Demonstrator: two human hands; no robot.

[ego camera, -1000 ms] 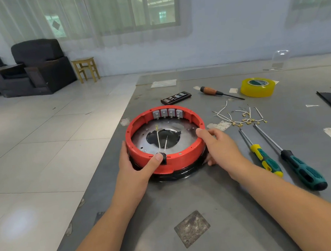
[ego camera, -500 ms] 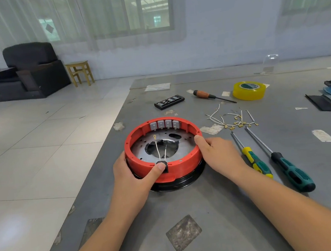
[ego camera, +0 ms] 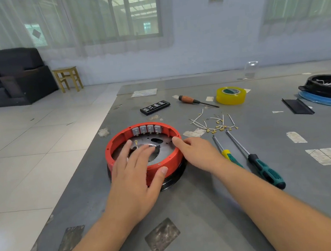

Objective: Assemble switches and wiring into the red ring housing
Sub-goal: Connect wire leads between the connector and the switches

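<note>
Our left hand [ego camera: 133,178] lies flat and loose across the red ring [ego camera: 169,160] at the table's [ego camera: 208,211] near edge; our right hand [ego camera: 197,152], fingers relaxed, steadies its rim. Those spread fingers could bend the thin wire [ego camera: 136,142] inside or knock the grey switches [ego camera: 146,129] loose.

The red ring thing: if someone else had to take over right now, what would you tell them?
Left hand: open, fingers spread over the inside of the red ring housing, thumb on its near rim.
Right hand: open, fingertips resting against the ring's right rim; it holds nothing.
The ring sits on a black base on the table.
Done: four grey switches sit in a row inside the far wall.
Left: the loose wires lie to the right of the ring, beyond two green-handled screwdrivers. Wiring under the left hand is hidden.
</note>
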